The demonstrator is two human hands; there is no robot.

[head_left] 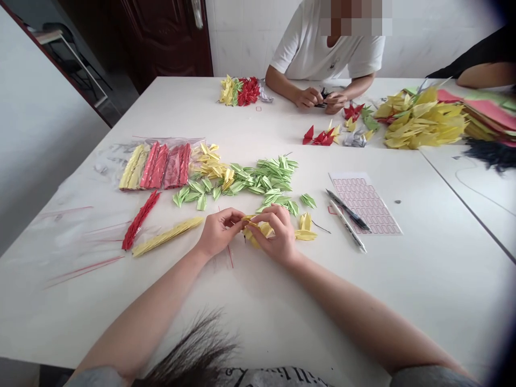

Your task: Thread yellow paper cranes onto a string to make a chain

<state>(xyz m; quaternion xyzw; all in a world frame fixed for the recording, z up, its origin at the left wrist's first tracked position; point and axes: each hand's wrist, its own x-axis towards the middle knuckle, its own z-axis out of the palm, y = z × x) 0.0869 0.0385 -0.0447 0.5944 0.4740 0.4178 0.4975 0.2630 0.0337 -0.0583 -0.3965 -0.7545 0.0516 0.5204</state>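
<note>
We see our left hand (220, 230) and right hand (278, 234) pinching folded yellow paper pieces (258, 230) (probably several), fingers closed, just below the green folded-paper pile (266, 180).

Forearms angle inward — left hand (218, 231) and right hand (278, 234) meet fingertip to fingertip, each grip pinched closed.

A single camera sits on the wearer's head, facing forward and tilted down across the white table (403, 301). It is close to the left hand (220, 232) and right hand (277, 235), which hold yellow folded paper (260, 231) mid-frame. A seated person in a white T-shirt (322, 48) is at the far edge, and the wide lens darkens the right corners
</note>
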